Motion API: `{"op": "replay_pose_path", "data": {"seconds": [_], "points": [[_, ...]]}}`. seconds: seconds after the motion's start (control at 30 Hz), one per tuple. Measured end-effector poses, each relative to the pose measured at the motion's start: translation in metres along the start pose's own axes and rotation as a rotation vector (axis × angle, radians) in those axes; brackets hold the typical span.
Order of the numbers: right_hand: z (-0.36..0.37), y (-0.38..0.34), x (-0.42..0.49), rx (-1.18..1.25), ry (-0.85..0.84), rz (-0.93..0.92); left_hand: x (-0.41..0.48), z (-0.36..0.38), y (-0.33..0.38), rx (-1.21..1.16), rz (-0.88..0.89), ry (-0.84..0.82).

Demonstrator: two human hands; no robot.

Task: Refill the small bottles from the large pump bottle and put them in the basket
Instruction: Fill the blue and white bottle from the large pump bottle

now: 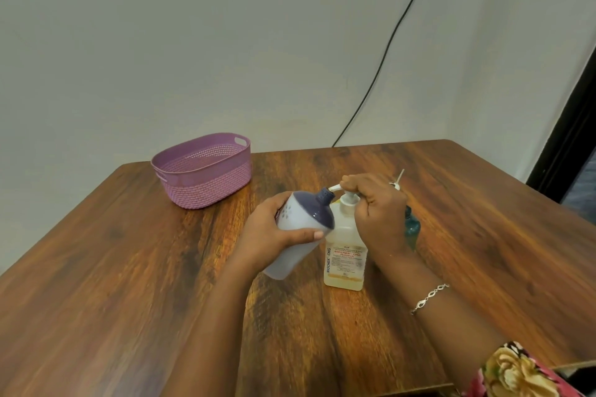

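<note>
**A:** Head view: why is the small bottle (303, 213) tilted?

**B:** So its neck meets the spout of the pump bottle (345, 255). The left hand (271, 235) wraps it, and the right hand (377, 213) curls over the pump head. The basket (209, 184) sits well apart on the bench (129, 267).

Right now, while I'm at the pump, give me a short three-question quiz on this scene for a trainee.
1. True or false: the purple basket stands to the right of the large pump bottle.
2. Fill in: the right hand presses down on that bottle's ___.
3. Which hand grips the tilted white bottle with the dark blue top? A: right hand. B: left hand.
Key: 1 false; 2 pump head; 3 B.
</note>
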State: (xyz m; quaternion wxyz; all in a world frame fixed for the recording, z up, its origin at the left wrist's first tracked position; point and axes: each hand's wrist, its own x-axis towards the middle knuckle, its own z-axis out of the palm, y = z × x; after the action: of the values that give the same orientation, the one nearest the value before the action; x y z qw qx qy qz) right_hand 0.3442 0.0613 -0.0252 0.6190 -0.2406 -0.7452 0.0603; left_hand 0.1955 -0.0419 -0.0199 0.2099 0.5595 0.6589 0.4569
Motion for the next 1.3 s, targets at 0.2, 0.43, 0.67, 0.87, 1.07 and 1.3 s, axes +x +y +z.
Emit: {"op": "replay_pose_path", "data": {"seconds": [0.2,0.43,0.67,0.87,1.07,1.3], "points": [[-0.003,-0.006,0.014,-0.025,-0.014,-0.016,0.0,-0.001,0.001,0.014,-0.005,-0.001],[-0.001,-0.001,-0.003,-0.034,-0.012,0.013,-0.001,-0.002,0.0,0.0,0.008,-0.007],[-0.008,-0.011,0.016,0.065,-0.05,0.09,0.0,-0.006,0.006,-0.03,0.004,-0.008],[-0.003,-0.014,0.0,0.051,-0.02,0.088,0.0,-0.009,0.004,-0.028,0.014,-0.017],[-0.007,-0.015,0.005,0.033,-0.068,0.076,0.0,-0.009,0.006,-0.048,0.023,-0.016],[-0.003,-0.017,0.026,-0.162,-0.146,0.076,-0.001,-0.01,0.003,-0.03,0.03,-0.02]]}}
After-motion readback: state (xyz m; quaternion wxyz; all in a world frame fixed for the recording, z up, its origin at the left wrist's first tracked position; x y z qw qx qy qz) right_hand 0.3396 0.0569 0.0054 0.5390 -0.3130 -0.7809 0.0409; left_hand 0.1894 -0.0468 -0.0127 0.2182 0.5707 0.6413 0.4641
